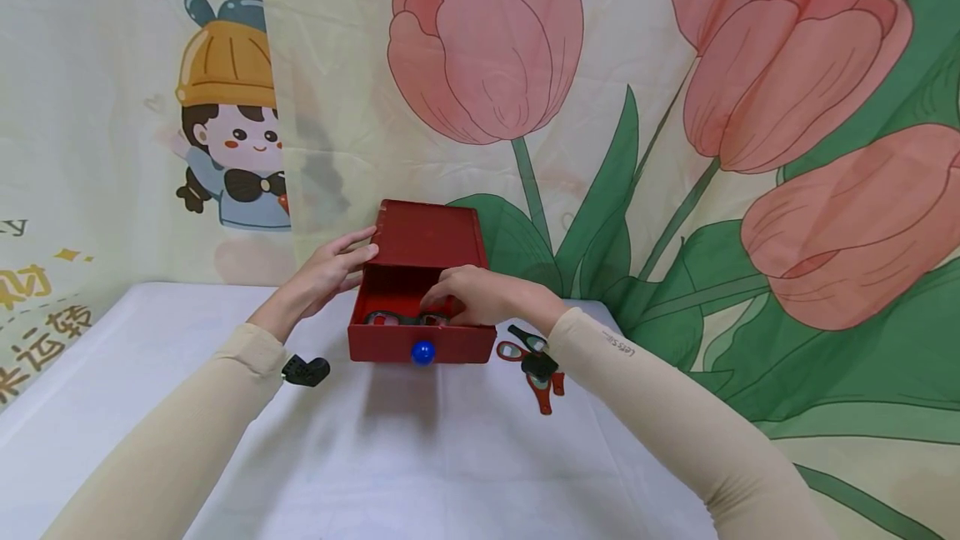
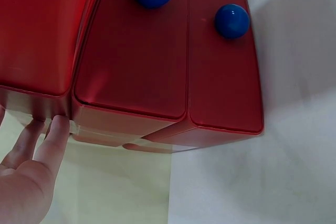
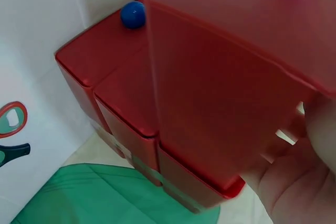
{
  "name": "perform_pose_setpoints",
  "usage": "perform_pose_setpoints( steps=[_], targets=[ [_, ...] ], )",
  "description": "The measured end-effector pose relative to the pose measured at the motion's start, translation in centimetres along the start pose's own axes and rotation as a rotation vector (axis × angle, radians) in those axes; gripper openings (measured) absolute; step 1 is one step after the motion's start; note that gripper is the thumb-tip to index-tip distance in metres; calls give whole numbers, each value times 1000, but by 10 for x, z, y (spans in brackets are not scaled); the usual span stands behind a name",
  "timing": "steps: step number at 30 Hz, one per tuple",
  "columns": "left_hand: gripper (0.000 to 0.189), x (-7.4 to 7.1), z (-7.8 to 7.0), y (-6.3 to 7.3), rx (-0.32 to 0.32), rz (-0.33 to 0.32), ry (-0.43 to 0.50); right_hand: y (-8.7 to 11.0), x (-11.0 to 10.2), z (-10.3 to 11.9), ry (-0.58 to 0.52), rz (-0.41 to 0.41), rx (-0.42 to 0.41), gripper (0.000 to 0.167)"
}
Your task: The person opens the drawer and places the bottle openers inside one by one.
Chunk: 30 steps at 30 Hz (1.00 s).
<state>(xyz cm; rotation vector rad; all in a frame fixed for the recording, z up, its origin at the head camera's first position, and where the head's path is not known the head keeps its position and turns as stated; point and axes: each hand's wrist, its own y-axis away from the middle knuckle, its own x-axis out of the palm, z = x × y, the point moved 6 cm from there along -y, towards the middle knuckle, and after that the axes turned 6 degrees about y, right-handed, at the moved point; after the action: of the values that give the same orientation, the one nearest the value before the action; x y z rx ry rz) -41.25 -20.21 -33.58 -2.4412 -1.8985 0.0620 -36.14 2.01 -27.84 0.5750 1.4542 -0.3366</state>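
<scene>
A red drawer cabinet (image 1: 429, 232) stands on the table with its top drawer (image 1: 390, 345) pulled out. My left hand (image 1: 330, 269) touches the cabinet's upper left side with fairly straight fingers, seen also in the left wrist view as the hand (image 2: 31, 177) against the red side. Over the drawer's right part, my right hand (image 1: 472, 294) reaches in with bent fingers. Small items with dark and red rims lie inside, among them a rimmed item (image 1: 384, 318) at the left. The drawer wall hides the right fingertips in the right wrist view, so any hold is unclear.
Several small magnifying glasses, including a red one (image 1: 538, 398) and a black one (image 1: 525, 336), lie on the table right of the cabinet. Lower drawers carry blue knobs (image 2: 232, 21). A printed tulip curtain (image 1: 487, 48) hangs behind the white tabletop (image 1: 360, 473).
</scene>
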Motion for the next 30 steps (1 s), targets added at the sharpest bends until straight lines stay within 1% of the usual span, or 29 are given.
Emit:
perform_pose_setpoints(
  steps=[5, 10, 13, 16, 20, 23, 26, 30],
  targets=[
    [75, 1, -1, 1, 1, -4, -5, 12, -14, -2, -48, -66, -13, 43],
    [75, 1, -2, 1, 1, -3, -7, 30, -28, -7, -108, -151, -18, 40],
    [75, 1, -1, 1, 0, -4, -9, 42, -34, -13, -132, -212, -2, 39],
    [74, 1, -1, 0, -2, -4, -8, 53, -37, -20, -153, -271, 33, 39],
    [74, 1, -1, 1, -4, -5, -11, 68, -33, -32, -201, -336, 105, 40],
    [74, 0, -1, 1, -4, -7, -19, 78, -26, -38, -230, -373, 150, 41],
    [74, 1, -1, 1, -4, -8, -17, 87, -18, -43, -256, -410, 175, 43],
    [75, 2, -2, 2, 0, -6, -15, 101, -8, -51, -311, -459, 233, 43]
  ],
)
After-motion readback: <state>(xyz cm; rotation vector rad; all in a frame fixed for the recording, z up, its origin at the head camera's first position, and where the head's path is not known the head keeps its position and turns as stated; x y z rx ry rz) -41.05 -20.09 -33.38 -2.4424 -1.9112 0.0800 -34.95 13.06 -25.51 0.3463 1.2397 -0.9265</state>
